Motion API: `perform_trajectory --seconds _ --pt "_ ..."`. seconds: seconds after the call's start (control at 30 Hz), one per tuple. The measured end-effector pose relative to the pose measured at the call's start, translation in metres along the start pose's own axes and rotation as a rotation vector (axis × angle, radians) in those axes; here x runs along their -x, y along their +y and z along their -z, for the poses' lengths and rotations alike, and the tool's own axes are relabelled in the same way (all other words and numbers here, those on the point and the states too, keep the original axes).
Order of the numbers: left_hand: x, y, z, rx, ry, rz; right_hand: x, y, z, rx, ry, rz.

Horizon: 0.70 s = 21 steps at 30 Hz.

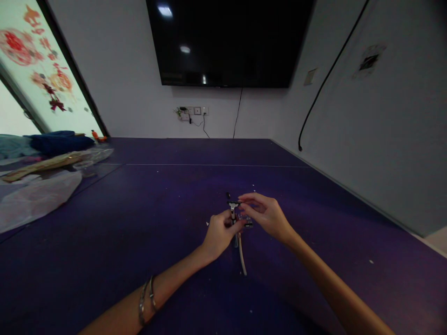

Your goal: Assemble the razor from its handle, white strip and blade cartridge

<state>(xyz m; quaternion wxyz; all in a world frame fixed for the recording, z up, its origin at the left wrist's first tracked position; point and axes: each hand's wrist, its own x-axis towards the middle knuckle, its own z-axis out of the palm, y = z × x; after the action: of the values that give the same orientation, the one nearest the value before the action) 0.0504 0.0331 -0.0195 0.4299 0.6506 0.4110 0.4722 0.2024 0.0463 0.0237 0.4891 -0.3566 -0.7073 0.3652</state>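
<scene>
My left hand (220,232) is closed around the stem of a small T-shaped black-and-silver object (233,205), held upright over the purple surface. My right hand (265,214) is beside it, thumb and fingers pinched together at the right end of the black crossbar. Whether a small part sits between those fingertips is hidden. Below the left hand, a thin beige strip (242,258) curves downward. A small dark, partly clear piece (248,223) shows between the two hands. Just beyond the crossbar is a small black piece (228,195).
The purple surface (139,260) carries scattered white specks. At the left lie plastic bags (38,197), folded blue cloth (61,142) and a small orange item (98,136). A wall-mounted screen (230,42) and sockets (197,110) are ahead; a black cable (326,77) hangs at right.
</scene>
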Motion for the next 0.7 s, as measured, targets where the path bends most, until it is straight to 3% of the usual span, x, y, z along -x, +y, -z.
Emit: perform_trajectory --seconds 0.13,0.3,0.4,0.57,0.7 --pt "-0.008 -0.005 0.004 0.075 -0.060 -0.029 -0.003 0.003 0.005 0.028 0.020 -0.019" --pt "-0.020 -0.007 0.011 0.242 -0.021 0.026 -0.007 0.013 0.009 0.089 0.090 -0.131" --pt "-0.022 -0.002 0.018 0.340 -0.023 0.070 -0.007 0.018 0.007 0.135 -0.012 -0.214" --pt "-0.024 0.003 0.027 0.428 -0.077 0.122 -0.001 0.016 -0.002 0.136 -0.295 -0.263" --pt "-0.025 0.004 0.029 0.475 -0.138 0.155 0.005 0.014 -0.011 0.161 -0.382 -0.239"
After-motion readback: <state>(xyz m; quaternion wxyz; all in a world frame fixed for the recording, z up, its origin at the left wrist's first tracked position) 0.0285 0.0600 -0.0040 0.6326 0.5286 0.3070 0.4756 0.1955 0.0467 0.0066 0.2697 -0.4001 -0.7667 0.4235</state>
